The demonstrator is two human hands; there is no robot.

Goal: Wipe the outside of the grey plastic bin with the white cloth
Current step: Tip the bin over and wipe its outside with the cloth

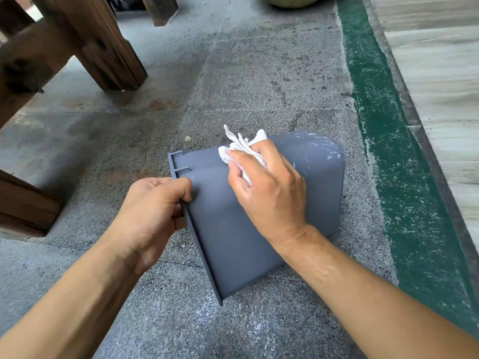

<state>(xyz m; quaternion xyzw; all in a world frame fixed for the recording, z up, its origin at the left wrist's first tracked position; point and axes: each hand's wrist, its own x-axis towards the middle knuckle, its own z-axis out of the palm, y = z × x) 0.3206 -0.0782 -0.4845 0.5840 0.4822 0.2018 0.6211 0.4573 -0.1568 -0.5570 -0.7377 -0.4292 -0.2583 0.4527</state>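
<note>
- Right hand: fingers curled round a bunched white cloth, pressing it onto the upward-facing side wall of the bin, near the far edge of that wall.
- Left hand: clenched on the bin's rim, thumb over the lip, steadying it.
- Grey plastic bin: lies on its side on the floor, tilted, open mouth toward the left hand, closed base to the right; ribs show under the rim at its far end.
- Progress, as a judgement: wiping is under way. The wall near the cloth looks fairly even; pale scuffs or smears remain by the rounded base corner. The underside and far walls are hidden, so their state cannot be told; most of the outside likely remains.
- Floor: speckled grey stone, stained.
- Surroundings: dark wooden legs at left; green painted strip at right.
</note>
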